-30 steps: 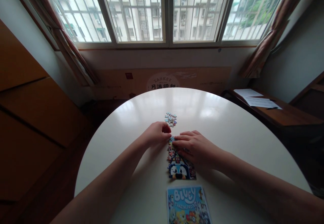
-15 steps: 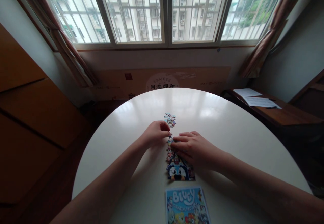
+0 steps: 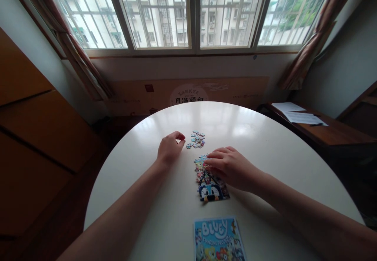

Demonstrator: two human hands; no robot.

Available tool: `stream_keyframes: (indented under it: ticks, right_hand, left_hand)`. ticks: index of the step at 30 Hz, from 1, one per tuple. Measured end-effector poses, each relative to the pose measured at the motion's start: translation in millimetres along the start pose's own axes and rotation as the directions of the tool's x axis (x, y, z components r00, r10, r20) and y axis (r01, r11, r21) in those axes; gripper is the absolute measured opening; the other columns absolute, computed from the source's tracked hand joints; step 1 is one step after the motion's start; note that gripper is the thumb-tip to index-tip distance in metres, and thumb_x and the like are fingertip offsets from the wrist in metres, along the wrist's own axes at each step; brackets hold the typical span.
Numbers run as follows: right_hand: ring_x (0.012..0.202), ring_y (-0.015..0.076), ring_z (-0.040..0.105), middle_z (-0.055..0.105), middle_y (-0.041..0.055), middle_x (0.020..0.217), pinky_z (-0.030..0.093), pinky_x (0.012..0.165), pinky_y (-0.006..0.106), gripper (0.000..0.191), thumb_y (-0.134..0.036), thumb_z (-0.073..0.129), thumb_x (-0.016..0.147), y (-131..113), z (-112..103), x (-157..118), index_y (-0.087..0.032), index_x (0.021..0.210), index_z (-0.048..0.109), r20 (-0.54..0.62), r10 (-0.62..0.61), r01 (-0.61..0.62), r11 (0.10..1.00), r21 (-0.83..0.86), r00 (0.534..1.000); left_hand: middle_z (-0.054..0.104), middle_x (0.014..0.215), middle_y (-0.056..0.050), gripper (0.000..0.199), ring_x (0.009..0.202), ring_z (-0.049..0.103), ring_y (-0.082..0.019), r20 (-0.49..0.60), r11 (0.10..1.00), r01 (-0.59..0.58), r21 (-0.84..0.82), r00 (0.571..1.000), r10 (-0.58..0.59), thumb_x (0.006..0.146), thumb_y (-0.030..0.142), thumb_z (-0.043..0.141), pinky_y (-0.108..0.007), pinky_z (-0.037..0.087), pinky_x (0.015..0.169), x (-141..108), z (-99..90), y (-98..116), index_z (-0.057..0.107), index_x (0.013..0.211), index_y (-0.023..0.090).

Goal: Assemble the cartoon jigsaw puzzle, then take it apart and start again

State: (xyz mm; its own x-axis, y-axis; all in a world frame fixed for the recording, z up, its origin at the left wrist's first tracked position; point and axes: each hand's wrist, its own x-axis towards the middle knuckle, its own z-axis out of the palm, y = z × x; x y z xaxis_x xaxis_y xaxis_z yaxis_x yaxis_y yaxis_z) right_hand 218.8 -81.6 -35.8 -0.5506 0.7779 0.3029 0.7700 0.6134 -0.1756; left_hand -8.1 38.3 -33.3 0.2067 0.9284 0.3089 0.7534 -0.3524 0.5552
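A partly joined jigsaw puzzle (image 3: 209, 190) lies on the white table, showing a blue cartoon dog's face at its near end. My right hand (image 3: 228, 164) rests over the puzzle's right side, fingers stretched across its upper part and hiding some of it. Just beyond the puzzle is a small heap of loose puzzle pieces (image 3: 198, 140). To the left of that heap, my left hand (image 3: 171, 147) has thumb and forefinger closed together at the tips. Whether a piece is between them is too small to make out.
A blue "Bluey" picture sheet (image 3: 218, 239) lies at the near side of the round white table (image 3: 265, 155). Papers (image 3: 303, 117) and pens are on a wooden side table at right. A printed box panel (image 3: 235, 90) stands beyond the table, below the barred window.
My left hand has moved left and away from the puzzle, to beside the loose pieces. The puzzle has shifted slightly farther from the picture sheet, with my right hand still over it.
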Motion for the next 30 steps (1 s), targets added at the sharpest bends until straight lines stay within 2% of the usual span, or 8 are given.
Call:
stream_keyframes:
  ticks: [4, 9, 15, 20, 26, 30]
  right_hand:
    - [0.108, 0.0215, 0.064, 0.068, 0.0012, 0.121, 0.045, 0.091, 0.040, 0.021, -0.033, 0.058, 0.097, 3, -10, -6, -0.031, 0.115, 0.068, 0.071, -0.027, 0.025, 0.999, 0.030, 0.997]
    - [0.112, 0.0237, 0.062, 0.064, 0.0028, 0.130, 0.046, 0.093, 0.043, 0.032, -0.039, 0.063, 0.094, 1, -11, -6, -0.032, 0.125, 0.063, 0.104, -0.039, 0.036, 0.999, 0.038, 0.994]
    - [0.114, 0.0233, 0.061, 0.066, 0.0029, 0.127, 0.046, 0.096, 0.042, 0.030, -0.043, 0.060, 0.095, 1, -4, -3, -0.030, 0.123, 0.064, 0.100, -0.063, 0.056, 0.996, 0.064, 0.993]
    - [0.116, 0.0234, 0.061, 0.066, 0.0027, 0.127, 0.046, 0.097, 0.043, 0.028, -0.042, 0.061, 0.096, -3, -2, -3, -0.029, 0.120, 0.065, 0.085, -0.053, 0.047, 0.996, 0.071, 0.995]
    - [0.115, 0.0240, 0.061, 0.066, 0.0033, 0.125, 0.046, 0.097, 0.044, 0.030, -0.039, 0.063, 0.094, -9, -5, -3, -0.028, 0.122, 0.064, 0.100, -0.024, 0.019, 0.998, 0.059, 0.995]
    - [0.116, 0.0246, 0.061, 0.066, 0.0042, 0.125, 0.045, 0.098, 0.045, 0.031, -0.038, 0.063, 0.094, -12, -6, -2, -0.028, 0.124, 0.064, 0.108, -0.018, 0.012, 0.998, 0.059, 0.994]
  left_hand:
    - [0.076, 0.097, -0.003, 0.014, 0.083, 0.067, -0.021, 0.084, 0.994, -0.078, 0.082, 0.994, 0.071, 0.086, 0.021, 0.062, -0.032, 0.050, 0.080, -2, -4.9, 5, 0.075, 0.092, 0.022]
    - [0.075, 0.100, -0.005, 0.017, 0.089, 0.067, -0.023, 0.286, 0.963, -0.230, 0.143, 0.941, 0.182, 0.087, 0.027, 0.063, -0.033, 0.050, 0.080, -14, -2.0, 24, 0.078, 0.092, 0.022]
    - [0.073, 0.100, -0.003, 0.017, 0.089, 0.067, -0.021, 0.362, 0.937, -0.327, 0.119, 0.894, 0.266, 0.085, 0.029, 0.064, -0.031, 0.050, 0.078, -26, 7.2, 37, 0.080, 0.090, 0.026]
    - [0.074, 0.098, -0.003, 0.017, 0.090, 0.066, -0.021, 0.366, 0.950, -0.287, 0.123, 0.903, 0.226, 0.081, 0.024, 0.064, -0.031, 0.049, 0.079, -29, 5.9, 42, 0.080, 0.088, 0.024]
    - [0.074, 0.084, -0.003, 0.019, 0.079, 0.067, -0.020, 0.418, 0.992, -0.121, 0.036, 0.904, 0.095, 0.075, 0.019, 0.064, -0.029, 0.048, 0.069, -25, 7.0, 42, 0.079, 0.086, 0.021]
    - [0.075, 0.081, -0.003, 0.015, 0.075, 0.068, -0.020, 0.420, 0.998, -0.069, -0.014, 0.905, 0.068, 0.074, 0.019, 0.065, -0.029, 0.048, 0.066, -23, 9.2, 40, 0.077, 0.082, 0.020]
